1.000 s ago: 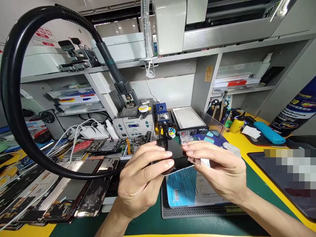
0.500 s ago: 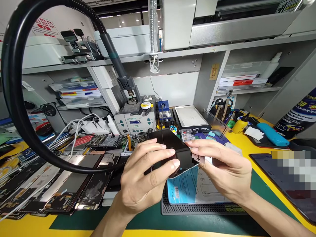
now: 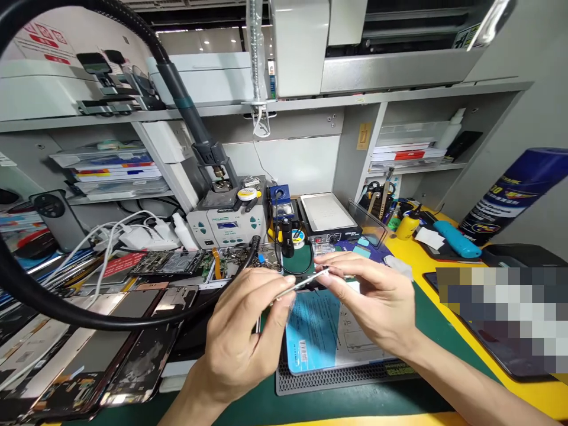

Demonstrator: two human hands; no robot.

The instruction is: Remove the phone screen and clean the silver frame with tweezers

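- Left hand (image 3: 246, 325): thumb underneath and fingers on top, pinching the left end of a thin panel (image 3: 306, 283).
- Right hand (image 3: 377, 299): thumb and fingertips pinched at the panel's right end; something small and dark at these fingertips, too small to tell what.
- Thin panel: seen nearly edge-on, tilted, right end higher; held up over the far left part of the blue-and-white box (image 3: 317, 337), between both hands.
- Box: flat on a grey perforated mat (image 3: 328, 381), which is on a green mat (image 3: 248, 411) over the yellow tabletop (image 3: 481, 278).
- Left of box: row of opened phone parts (image 3: 110, 349), side by side; black hose (image 3: 110, 321) loops above them.
- Far left of box: circuit boards (image 3: 171, 263) and, behind them, white chargers (image 3: 146, 234) with cables.
- Behind box, to the left: grey control unit (image 3: 228, 228) with a round yellow-and-white tin (image 3: 248, 194) on top.
- Behind box: upright black cylinder (image 3: 287, 238); farther back, a flat plate unit (image 3: 328, 213) with pale top.
- Right of box: large dark phone (image 3: 501, 349), screen up, partly pixelated.
- Far right of box: yellow bottle (image 3: 407, 226), blue handheld tool (image 3: 457, 239) lying down, big blue-and-black spray can (image 3: 510, 198).
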